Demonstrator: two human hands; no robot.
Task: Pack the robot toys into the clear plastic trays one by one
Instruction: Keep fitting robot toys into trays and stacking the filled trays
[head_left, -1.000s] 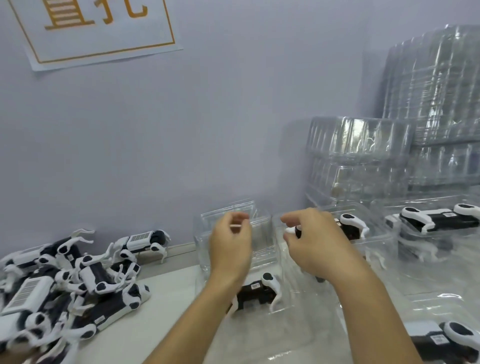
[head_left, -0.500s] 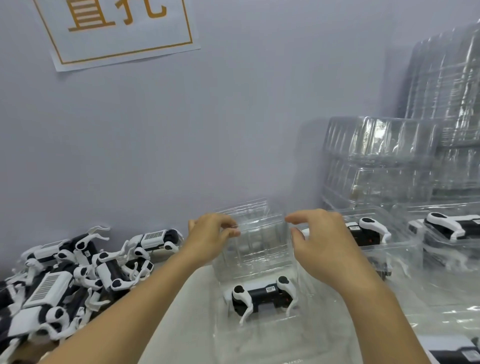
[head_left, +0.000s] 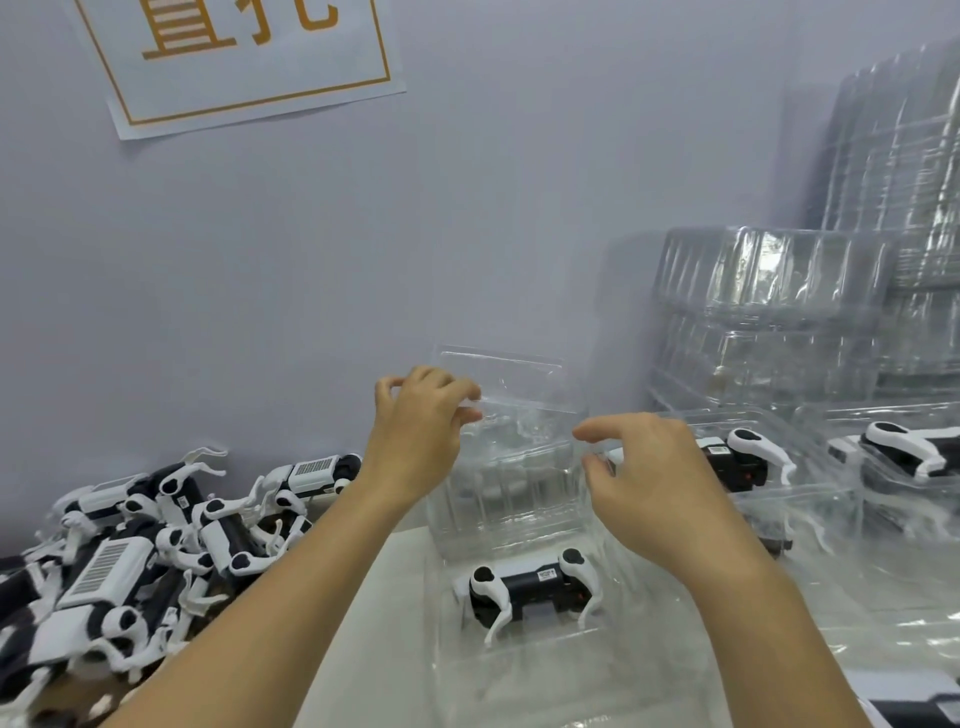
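At table centre, just in front of the wall, a robot toy (head_left: 530, 587) lies on its side in the base of a clear plastic tray (head_left: 519, 670). The tray's hinged lid (head_left: 511, 467) stands upright behind the toy.

Left hand (head_left: 421, 441): fingers curled, thumb and fingertips pinching the lid's upper left edge. Right hand (head_left: 654, 483): fingers bent and close to the lid's right edge; whether they touch it cannot be told, the plastic being too clear.

Change over the last second: both hands were bunched together at mid-lid; they now sit spread to its two upper corners, and the lid stands taller. The toy has not shifted in its seat. Judgement: the toy is placed, and this is the closing step, with the lid about to be folded down over it.

Around: loose pile of toys (head_left: 135, 540) at left, well apart from the tray, so much of the job remains. At right, packed trays (head_left: 748, 462) each with a toy inside, the nearest just beside the right hand. Behind them, stacked empty trays (head_left: 769, 322) against the wall. Paper sign (head_left: 244, 57) above.

In the way: nothing lies between lid and base. The toy's white legs stick outward; likely to foul the lid if not seated in the moulded recess.
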